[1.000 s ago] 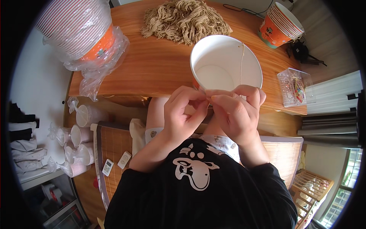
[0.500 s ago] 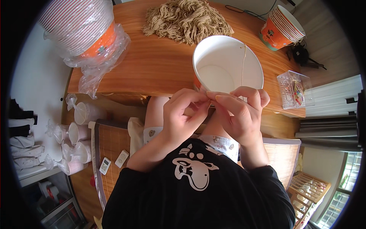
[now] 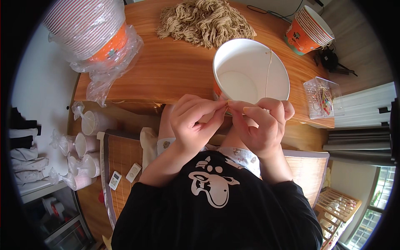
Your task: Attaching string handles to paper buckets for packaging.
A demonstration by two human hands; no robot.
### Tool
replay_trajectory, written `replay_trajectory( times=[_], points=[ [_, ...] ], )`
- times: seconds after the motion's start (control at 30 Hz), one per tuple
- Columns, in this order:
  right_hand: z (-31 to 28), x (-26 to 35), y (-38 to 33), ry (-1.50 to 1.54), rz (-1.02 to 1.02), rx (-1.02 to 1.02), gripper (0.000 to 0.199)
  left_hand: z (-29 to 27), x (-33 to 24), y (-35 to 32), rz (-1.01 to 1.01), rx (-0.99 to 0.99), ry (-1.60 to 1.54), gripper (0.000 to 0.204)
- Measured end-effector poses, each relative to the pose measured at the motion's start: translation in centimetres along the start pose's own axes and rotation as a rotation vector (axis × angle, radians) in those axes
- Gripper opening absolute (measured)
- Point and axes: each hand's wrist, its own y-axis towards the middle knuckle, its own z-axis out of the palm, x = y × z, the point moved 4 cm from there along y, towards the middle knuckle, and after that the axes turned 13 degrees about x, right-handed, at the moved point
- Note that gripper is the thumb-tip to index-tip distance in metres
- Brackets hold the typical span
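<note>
The left hand [image 3: 192,121] and right hand [image 3: 261,125] hide whatever they pinch, possibly the string [image 3: 267,77]. The top edge cuts off the wrapped buckets [image 3: 87,29]; items [image 3: 326,102] in the box [image 3: 312,93] look indistinct.

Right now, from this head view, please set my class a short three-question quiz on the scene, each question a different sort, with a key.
1. Which lies farther from the camera: the heap of yarn or the near bucket?
2. True or false: a string shows against the inside wall of that bucket.
3. Choose one: the left hand and right hand are A) wide apart; B) close together; C) both out of view.

Key: 1 the heap of yarn; 2 true; 3 B.
</note>
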Motion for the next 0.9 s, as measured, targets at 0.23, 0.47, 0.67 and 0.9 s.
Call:
replay_trajectory(
  times=[0.23,0.47,0.67,0.9],
  points=[
    [0.07,0.1,-0.1,-0.023,-0.024,0.004,0.047,0.14,0.15,0.04,0.089,-0.022,0.072,0.026],
    [0.09,0.11,-0.2,-0.026,-0.008,0.012,0.047,0.55,0.16,-0.56,0.083,-0.071,0.086,0.028],
    [-0.04,0.21,-0.62,-0.046,0.015,0.012,0.048,0.45,0.38,-0.34,0.046,0.016,0.093,0.03],
    [0.05,-0.04,-0.63,-0.036,-0.003,-0.013,0.05,0.8,0.51,-0.52,-0.018,-0.039,-0.036,0.029]
  ],
)
